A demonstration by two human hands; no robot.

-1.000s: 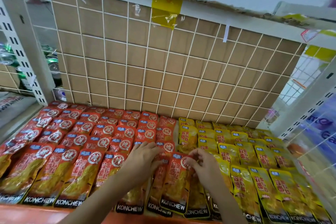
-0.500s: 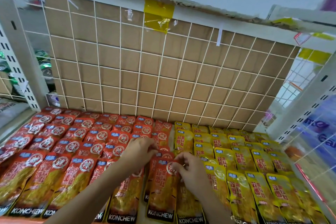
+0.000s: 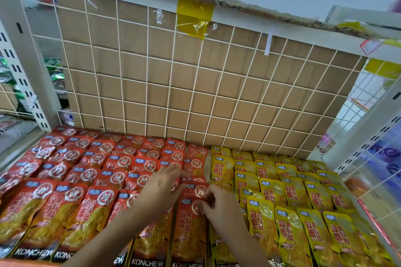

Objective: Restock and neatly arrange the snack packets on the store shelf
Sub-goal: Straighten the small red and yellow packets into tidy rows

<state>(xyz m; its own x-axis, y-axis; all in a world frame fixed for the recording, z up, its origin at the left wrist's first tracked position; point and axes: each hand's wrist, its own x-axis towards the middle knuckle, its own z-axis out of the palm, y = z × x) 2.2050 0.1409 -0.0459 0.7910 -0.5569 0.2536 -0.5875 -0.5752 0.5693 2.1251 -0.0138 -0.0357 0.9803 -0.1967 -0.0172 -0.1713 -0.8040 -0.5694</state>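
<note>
- A wire grid is closing off the rear, with packet rows reaching right up to it.
- Red snack packets are filling the left and yellow packets the right, overlapping tightly.
- The left hand is still resting on the red rows, fingers loosely bent, grip unclear.
- The right hand is still pinching the top edge of the front red packet.
</note>
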